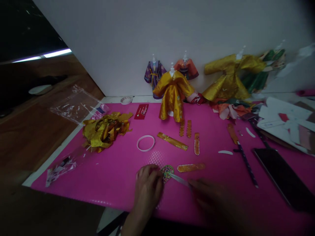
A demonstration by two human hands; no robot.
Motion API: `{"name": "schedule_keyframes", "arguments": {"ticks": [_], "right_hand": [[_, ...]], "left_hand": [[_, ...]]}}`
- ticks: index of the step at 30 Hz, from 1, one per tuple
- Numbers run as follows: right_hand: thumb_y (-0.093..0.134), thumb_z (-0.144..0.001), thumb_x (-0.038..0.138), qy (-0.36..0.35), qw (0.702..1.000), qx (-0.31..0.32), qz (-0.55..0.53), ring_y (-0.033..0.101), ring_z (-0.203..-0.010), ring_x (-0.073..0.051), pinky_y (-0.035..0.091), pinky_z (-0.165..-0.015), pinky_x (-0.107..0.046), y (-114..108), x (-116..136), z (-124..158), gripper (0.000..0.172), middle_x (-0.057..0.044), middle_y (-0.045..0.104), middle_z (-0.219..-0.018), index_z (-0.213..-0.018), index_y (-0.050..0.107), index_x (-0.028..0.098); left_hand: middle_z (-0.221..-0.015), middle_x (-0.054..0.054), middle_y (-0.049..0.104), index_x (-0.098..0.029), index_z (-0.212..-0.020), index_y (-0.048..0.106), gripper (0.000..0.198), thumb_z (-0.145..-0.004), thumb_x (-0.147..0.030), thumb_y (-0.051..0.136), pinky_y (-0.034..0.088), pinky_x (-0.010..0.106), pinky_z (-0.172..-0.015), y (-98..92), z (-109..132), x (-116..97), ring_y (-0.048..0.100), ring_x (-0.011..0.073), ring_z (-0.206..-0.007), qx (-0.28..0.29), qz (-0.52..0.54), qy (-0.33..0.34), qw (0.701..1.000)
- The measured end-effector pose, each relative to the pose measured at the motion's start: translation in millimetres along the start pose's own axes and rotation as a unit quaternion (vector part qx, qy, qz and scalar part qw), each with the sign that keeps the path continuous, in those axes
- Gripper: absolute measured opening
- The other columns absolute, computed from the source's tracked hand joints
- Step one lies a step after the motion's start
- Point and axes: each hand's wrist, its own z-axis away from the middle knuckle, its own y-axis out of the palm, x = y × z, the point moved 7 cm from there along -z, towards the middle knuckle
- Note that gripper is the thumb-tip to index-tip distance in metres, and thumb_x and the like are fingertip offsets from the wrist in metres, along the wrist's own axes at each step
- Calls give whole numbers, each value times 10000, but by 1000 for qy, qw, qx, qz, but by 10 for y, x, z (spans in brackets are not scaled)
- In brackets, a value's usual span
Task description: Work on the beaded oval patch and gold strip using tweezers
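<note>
My left hand [147, 186] rests on the pink mat [118, 170], its fingers pinning a small round multicoloured patterned piece [167, 171]. My right hand [209, 196], blurred, grips a thin silvery tool [179, 179] whose tip touches that piece. A gold-orange strip [191, 167] lies just beyond the tool. Further back lie a longer gold strip [172, 141], three short upright strips [189, 128] and a white tape ring [146, 143].
A heap of gold fabric scraps [105, 129] sits at the left, with clear plastic bags [73, 105] beyond. Small dress forms in gold [173, 93], purple [154, 73] and green robes line the wall. A dark phone [283, 177], a patterned pen [247, 164] and papers [285, 121] lie at the right.
</note>
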Motion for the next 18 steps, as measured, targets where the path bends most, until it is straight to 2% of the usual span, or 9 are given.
{"name": "schedule_keyframes", "arguments": {"ticks": [3,6,9,15,18], "right_hand": [[475,-860,97,3,1000,-1,6,702,-725,-171,524,-617,-263,-23,-61,49,518,-35,716,-939,-1326,629,264],[476,-864,105,1,1000,-4,22,701,-682,-177,511,-563,-256,-40,-129,131,478,-38,723,-919,-1276,658,268],[466,-877,111,1,999,-14,35,720,-720,-200,539,-602,-285,-40,-200,209,470,-55,734,-934,-1278,662,257],[432,-900,100,20,998,-33,49,714,-705,-188,553,-616,-284,-38,-281,275,470,-54,734,-918,-1284,652,257],[438,-890,102,18,998,-38,48,726,-716,-195,566,-619,-289,-46,-287,293,468,-58,742,-936,-1269,660,262]], "left_hand": [[-1106,90,696,-232,-1018,709,128,-920,-215,629,496,464,-863,0,13,-27,630,289,-1015,9,2,1,1000],[-1162,99,693,-238,-1139,688,322,-823,-255,746,503,497,-889,20,30,-47,626,318,-1053,20,2,1,1000],[-1165,102,695,-228,-1177,671,429,-759,-200,762,519,495,-879,63,41,-49,635,320,-1042,31,-1,-2,1000],[-1064,85,709,-218,-1092,688,269,-839,-138,642,535,455,-815,109,-25,14,655,286,-954,33,-19,-14,999],[-1076,107,698,-195,-1102,685,228,-887,-165,614,532,481,-809,77,-89,66,649,299,-946,18,-36,-21,999]]}}
